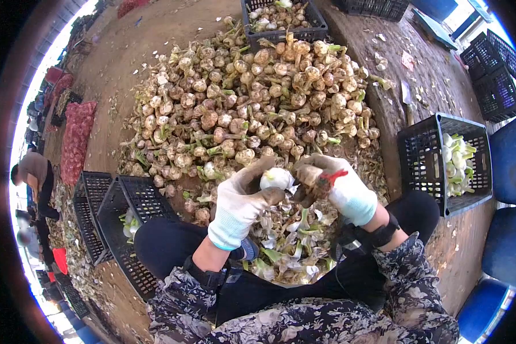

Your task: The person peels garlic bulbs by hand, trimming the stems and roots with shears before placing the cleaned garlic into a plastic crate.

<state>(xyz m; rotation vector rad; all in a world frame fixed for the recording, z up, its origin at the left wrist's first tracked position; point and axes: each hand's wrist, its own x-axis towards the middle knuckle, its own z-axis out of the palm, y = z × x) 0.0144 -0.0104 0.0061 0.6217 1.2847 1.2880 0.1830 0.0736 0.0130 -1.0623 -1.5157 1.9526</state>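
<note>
A peeled white garlic bulb (276, 179) is held between the thumb and fingers of my gloved left hand (243, 198). Just to its right is my gloved right hand (332, 186), its fingers curled at the bulb's side, with red material across the fingers; what they hold is hidden. Beyond both hands spreads a large heap of unpeeled garlic (229, 109). Loose skins and cut stems (292, 246) lie below the hands, between my knees.
A black crate (407, 166) with peeled bulbs stands at right, another (143, 200) at left. A garlic-filled crate (286, 35) is behind the heap. A knife (406, 94) lies at upper right. Red sacks (77, 140) and a person (35, 178) are far left.
</note>
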